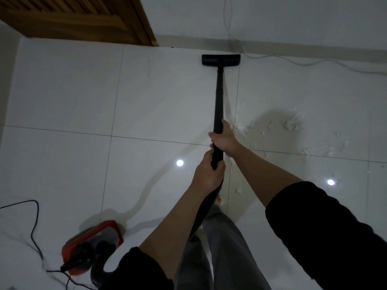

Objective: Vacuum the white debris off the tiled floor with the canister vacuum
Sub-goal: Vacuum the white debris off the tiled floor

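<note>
A black vacuum wand (218,97) reaches forward across the white tiled floor (67,97). Its flat black floor head (221,59) lies by the base of the far wall. My right hand (224,137) grips the wand higher up. My left hand (207,174) grips its lower end, where the ribbed black hose (206,208) begins. The hose runs back past my legs to the red canister vacuum (92,246) at the lower left. White fluffy debris (289,124) is scattered on the tiles to the right of the wand, apart from the floor head.
A brown wooden louvred door (79,17) stands at the upper left. A white cable (314,62) trails down the wall and along its base on the right. The vacuum's black power cord (34,227) loops over the floor at the lower left.
</note>
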`<state>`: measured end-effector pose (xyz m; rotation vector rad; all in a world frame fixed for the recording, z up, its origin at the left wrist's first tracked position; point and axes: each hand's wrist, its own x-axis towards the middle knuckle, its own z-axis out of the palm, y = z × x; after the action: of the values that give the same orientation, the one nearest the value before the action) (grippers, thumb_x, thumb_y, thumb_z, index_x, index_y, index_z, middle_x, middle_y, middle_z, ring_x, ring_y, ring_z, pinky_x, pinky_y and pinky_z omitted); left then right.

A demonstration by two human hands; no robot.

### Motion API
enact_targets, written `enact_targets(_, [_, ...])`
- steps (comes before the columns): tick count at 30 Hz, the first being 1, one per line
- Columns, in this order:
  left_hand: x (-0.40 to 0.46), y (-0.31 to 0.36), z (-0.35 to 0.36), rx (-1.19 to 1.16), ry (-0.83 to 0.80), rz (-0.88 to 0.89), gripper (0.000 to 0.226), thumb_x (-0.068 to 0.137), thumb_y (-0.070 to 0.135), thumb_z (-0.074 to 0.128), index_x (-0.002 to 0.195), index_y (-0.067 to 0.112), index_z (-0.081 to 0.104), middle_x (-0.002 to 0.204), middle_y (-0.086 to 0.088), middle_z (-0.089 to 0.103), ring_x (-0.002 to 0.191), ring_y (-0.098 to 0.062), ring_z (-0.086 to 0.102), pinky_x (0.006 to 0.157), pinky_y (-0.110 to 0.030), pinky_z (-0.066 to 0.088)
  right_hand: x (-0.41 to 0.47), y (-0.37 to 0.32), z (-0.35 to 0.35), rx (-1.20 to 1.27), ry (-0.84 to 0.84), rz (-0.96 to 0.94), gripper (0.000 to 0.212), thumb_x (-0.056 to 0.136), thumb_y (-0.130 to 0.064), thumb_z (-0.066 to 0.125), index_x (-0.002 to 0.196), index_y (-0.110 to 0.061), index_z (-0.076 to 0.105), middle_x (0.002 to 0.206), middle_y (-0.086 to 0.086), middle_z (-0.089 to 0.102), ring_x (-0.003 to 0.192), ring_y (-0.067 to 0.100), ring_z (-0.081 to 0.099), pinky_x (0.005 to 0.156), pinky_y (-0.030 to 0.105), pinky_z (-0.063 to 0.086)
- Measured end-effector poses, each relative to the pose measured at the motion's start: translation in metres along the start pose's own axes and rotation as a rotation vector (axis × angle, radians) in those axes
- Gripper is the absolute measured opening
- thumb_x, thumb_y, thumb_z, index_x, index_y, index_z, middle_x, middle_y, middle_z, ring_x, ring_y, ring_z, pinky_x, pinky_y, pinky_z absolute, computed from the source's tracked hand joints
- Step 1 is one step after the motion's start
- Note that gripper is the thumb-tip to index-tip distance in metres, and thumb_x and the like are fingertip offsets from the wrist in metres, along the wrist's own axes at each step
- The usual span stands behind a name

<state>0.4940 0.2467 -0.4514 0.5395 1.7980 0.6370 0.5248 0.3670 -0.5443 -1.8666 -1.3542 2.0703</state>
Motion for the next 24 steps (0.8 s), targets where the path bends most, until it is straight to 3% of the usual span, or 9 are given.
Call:
enact_targets(6, [-0.001, 0.002, 0.003, -0.016, 0.000, 0.012, 0.048, 0.096, 0.023, 0.045, 0.142, 0.023, 0.032, 0.084, 0.011, 0.057, 0.070, -0.010, 0.057, 0.064, -0.024, 0.047, -0.002, -0.001, -0.005, -0.004, 0.018, -0.015, 0.071, 0.094, -0.006, 0.058, 0.153, -0.019, 0.021, 0.085, 0.007, 0.052, 0.051, 0.016, 0.056, 0.051, 0.028, 0.052])
enact_targets(10, [0.005, 0.011, 0.017, -0.004, -0.002, 0.038, 0.045, 0.096, 0.023, 0.046, 0.139, 0.019, 0.036, 0.097, 0.002, 0.059, 0.079, -0.016, 0.059, 0.072, -0.032, 0.050, -0.002, -0.004, -0.023, -0.012, 0.044, -0.037, 0.059, 0.095, -0.005, 0.058, 0.146, -0.013, 0.030, 0.085, 0.010, 0.051, 0.051, 0.016, 0.053, 0.049, 0.026, 0.051])
enact_targets(15, [0.014, 0.025, 0.045, 0.034, -0.022, 0.056, 0.041, 0.095, 0.024, 0.045, 0.135, 0.018, 0.039, 0.091, 0.001, 0.059, 0.072, -0.015, 0.057, 0.062, -0.027, 0.046, -0.005, -0.004, -0.058, 0.006, 0.084, -0.045, 0.046, 0.094, -0.001, 0.056, 0.135, -0.007, 0.036, 0.090, 0.016, 0.048, 0.053, 0.018, 0.050, 0.050, 0.028, 0.052])
enact_targets(18, [0.018, 0.032, 0.061, 0.071, -0.058, 0.072, 0.040, 0.094, 0.024, 0.045, 0.133, 0.017, 0.040, 0.094, -0.001, 0.059, 0.074, -0.017, 0.056, 0.064, -0.027, 0.043, -0.005, -0.001, -0.078, 0.030, 0.112, -0.037, 0.046, 0.094, -0.001, 0.056, 0.135, -0.005, 0.035, 0.093, 0.018, 0.047, 0.054, 0.018, 0.048, 0.047, 0.025, 0.051])
enact_targets(24, [0.029, 0.045, 0.081, 0.123, -0.108, 0.074, 0.046, 0.094, 0.026, 0.045, 0.139, 0.016, 0.036, 0.118, -0.011, 0.061, 0.103, -0.031, 0.061, 0.075, -0.031, 0.044, -0.003, -0.002, -0.107, 0.069, 0.137, -0.021, 0.057, 0.095, -0.001, 0.056, 0.144, -0.004, 0.027, 0.100, 0.018, 0.048, 0.059, 0.017, 0.048, 0.056, 0.028, 0.052])
